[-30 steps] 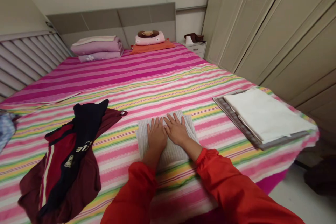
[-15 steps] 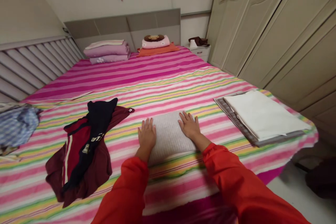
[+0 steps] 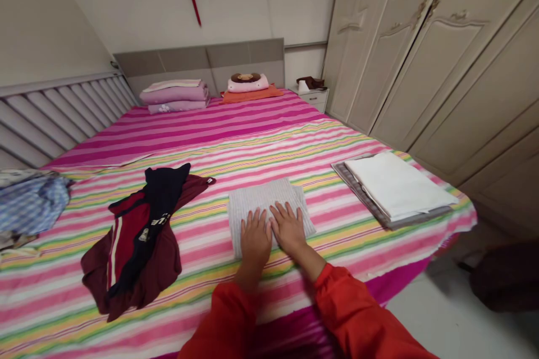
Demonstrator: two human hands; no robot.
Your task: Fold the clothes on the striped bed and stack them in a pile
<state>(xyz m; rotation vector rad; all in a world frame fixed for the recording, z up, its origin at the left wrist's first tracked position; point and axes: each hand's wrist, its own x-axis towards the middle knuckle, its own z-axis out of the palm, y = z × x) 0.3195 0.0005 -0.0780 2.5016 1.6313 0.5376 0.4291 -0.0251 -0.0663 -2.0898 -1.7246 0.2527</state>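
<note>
A grey, finely striped folded cloth [image 3: 252, 196], perhaps a garment, lies flat on the striped bed sheet [image 3: 202, 252]. My left hand [image 3: 256, 238] rests palm down on its near part, fingers stretched out. Beside it, almost touching, my right hand [image 3: 289, 230] also lies flat on the cloth, fingers spread. Both palms hide the cloth's near middle. To the left is a crumpled dark navy and maroon top [image 3: 143, 235] with light lettering. Over on the right, a folded white cloth [image 3: 396, 185] lies on a folded grey one [image 3: 362, 193].
At the left edge is a heap of blue checked clothing [image 3: 33, 199]. Folded lilac bedding [image 3: 174, 95] and a pink pillow [image 3: 247, 84] on an orange one sit by the headboard [image 3: 248, 59]. A wardrobe [image 3: 438, 67] stands right; a dark bag [image 3: 505, 277] is on the floor.
My hands have come closer together and towards the near part of the grey cloth. Its right side now shows an offset layer. The camera view has tilted up slightly.
</note>
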